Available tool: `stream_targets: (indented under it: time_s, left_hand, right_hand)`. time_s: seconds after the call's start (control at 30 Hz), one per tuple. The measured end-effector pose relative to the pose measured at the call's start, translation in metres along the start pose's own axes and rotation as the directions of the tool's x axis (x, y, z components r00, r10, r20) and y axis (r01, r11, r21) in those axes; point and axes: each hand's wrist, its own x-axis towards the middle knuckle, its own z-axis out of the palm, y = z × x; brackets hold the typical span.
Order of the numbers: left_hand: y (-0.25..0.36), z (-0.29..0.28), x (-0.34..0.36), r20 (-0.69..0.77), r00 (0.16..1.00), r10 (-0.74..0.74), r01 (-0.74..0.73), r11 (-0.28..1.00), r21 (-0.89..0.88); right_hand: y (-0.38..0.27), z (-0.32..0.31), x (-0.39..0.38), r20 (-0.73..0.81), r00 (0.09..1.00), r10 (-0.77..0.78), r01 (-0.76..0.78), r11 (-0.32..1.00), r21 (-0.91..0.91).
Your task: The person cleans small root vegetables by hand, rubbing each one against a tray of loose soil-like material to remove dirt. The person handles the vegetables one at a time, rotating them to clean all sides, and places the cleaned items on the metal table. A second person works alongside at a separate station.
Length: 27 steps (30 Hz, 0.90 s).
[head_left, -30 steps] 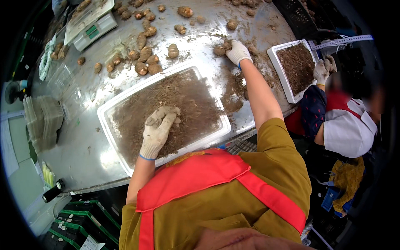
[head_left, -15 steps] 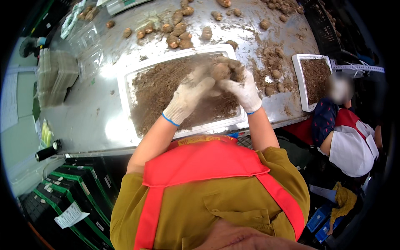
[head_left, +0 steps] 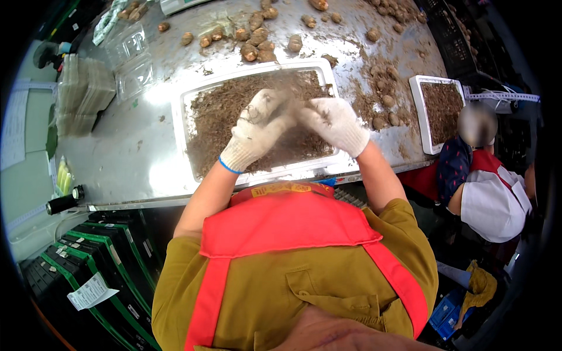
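Yellow print (head_left: 281,189) on red apron (head_left: 287,225), paper slip (head_left: 91,291) on crates (head_left: 126,257) — unreadable. White tray (head_left: 180,126) below left hand (head_left: 254,131) and right hand (head_left: 336,124), long axis left-right, right end farther. Fingers half curled — blurred, can't tell what's gripped.

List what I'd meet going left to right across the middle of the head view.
Stack of clear plastic containers, left gloved hand, right gloved hand, small brown tubers, small white tray.
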Motion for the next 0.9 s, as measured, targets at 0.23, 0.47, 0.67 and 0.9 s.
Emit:
stream_targets:
  time_s: [0.23,0.47,0.67,0.9]
  left_hand:
    - [0.006,0.002,0.005,-0.103,0.993,-0.053,0.044,0.995,-0.089]
    - [0.017,0.000,0.004,0.038,0.951,-0.307,0.263,0.737,-0.622]
    - [0.014,0.001,0.005,-0.071,0.969,-0.237,0.176,0.863,-0.473]
    - [0.004,0.006,0.006,0.020,0.901,-0.432,0.317,0.627,-0.712]
  right_hand:
    - [0.007,0.029,-0.010,-0.101,0.935,-0.340,0.336,0.940,-0.050]
    - [0.011,0.019,-0.009,-0.404,0.913,0.063,0.187,0.814,0.550]
    - [0.006,0.027,0.002,-0.587,0.748,-0.311,0.362,0.932,-0.034]
    - [0.021,0.038,0.002,-0.354,0.810,-0.468,0.472,0.878,-0.081]
